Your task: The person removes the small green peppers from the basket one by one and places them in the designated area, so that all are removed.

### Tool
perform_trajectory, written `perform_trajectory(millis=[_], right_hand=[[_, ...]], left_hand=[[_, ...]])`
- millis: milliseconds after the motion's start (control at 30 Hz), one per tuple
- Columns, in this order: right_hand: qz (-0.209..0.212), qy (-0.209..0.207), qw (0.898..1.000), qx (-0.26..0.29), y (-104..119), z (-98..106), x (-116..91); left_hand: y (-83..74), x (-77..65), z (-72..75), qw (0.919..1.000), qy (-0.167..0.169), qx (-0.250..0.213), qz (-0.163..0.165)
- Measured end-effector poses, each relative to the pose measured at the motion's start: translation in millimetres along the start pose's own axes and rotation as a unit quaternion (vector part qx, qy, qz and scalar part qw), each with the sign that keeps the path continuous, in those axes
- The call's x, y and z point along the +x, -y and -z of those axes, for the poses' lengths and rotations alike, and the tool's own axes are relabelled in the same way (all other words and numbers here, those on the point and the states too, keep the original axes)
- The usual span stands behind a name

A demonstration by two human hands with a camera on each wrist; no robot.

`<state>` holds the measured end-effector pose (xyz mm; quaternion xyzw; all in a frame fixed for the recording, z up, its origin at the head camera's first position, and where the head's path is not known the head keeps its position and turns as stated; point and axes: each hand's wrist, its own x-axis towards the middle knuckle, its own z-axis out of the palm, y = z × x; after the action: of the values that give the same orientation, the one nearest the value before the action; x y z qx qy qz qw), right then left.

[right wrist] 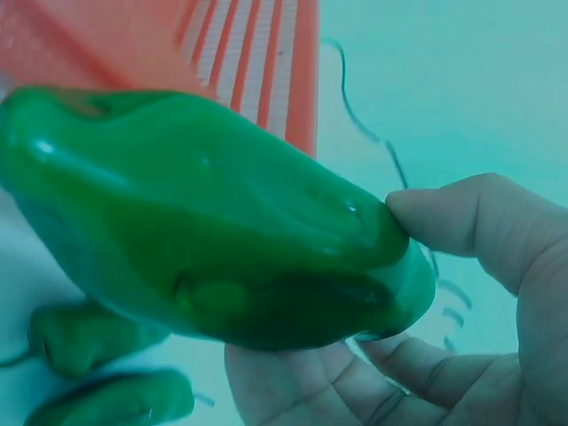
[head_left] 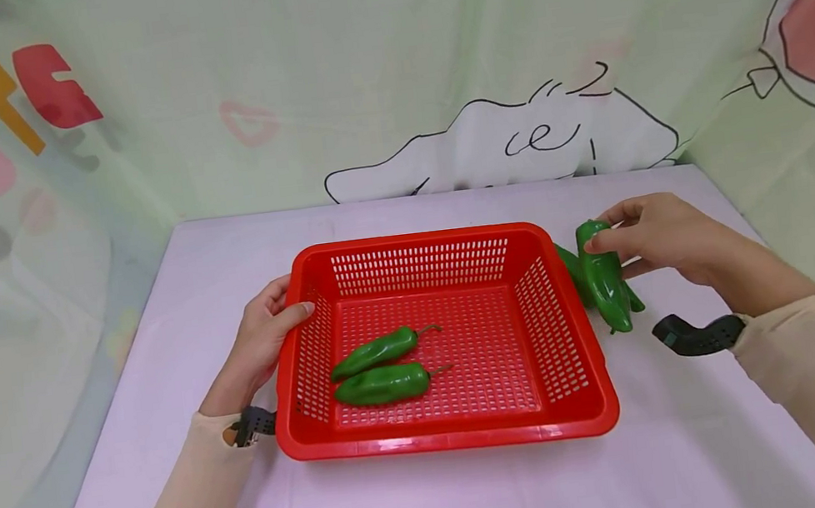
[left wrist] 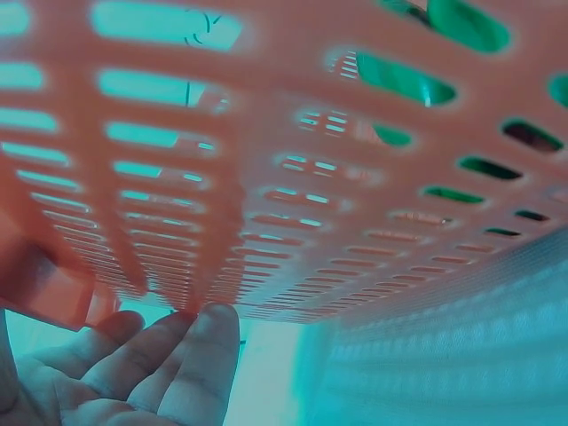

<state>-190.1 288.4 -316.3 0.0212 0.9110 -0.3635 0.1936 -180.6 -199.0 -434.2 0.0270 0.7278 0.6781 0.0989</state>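
Note:
My left hand grips the left rim of a red plastic basket, thumb over the rim and fingers on the outside. In the left wrist view those fingertips lie against the slotted wall. Inside the basket, toward its left, lie two green peppers, an upper one and a lower one. Just off the basket's right side, my right hand pinches a large glossy green pepper by one end, between thumb and fingers. It hangs with its narrow end downward.
Beneath the held pepper, two more green peppers lie on the table beside the basket's right wall, partly hidden in the head view. A pale cloth covers the table. A printed curtain rises behind its far edge.

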Motion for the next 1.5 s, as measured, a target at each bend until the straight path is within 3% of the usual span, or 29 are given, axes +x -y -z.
perform_trajectory(millis=[300,1000,1500], right_hand=[[-0.016,-0.006,1.000,-0.001,-24,19,7],[-0.048,-0.051,0.998,-0.004,-72,42,35],[-0.065,-0.059,0.996,-0.004,-103,43,52]], left_hand=[[-1.4,1.9,0.3,0.9999,-0.001,0.011,0.002],[-1.8,-0.8,1.0,0.9999,-0.004,0.011,0.003],[1.4,0.3,-0.2,1.0000,0.001,0.006,0.004]])
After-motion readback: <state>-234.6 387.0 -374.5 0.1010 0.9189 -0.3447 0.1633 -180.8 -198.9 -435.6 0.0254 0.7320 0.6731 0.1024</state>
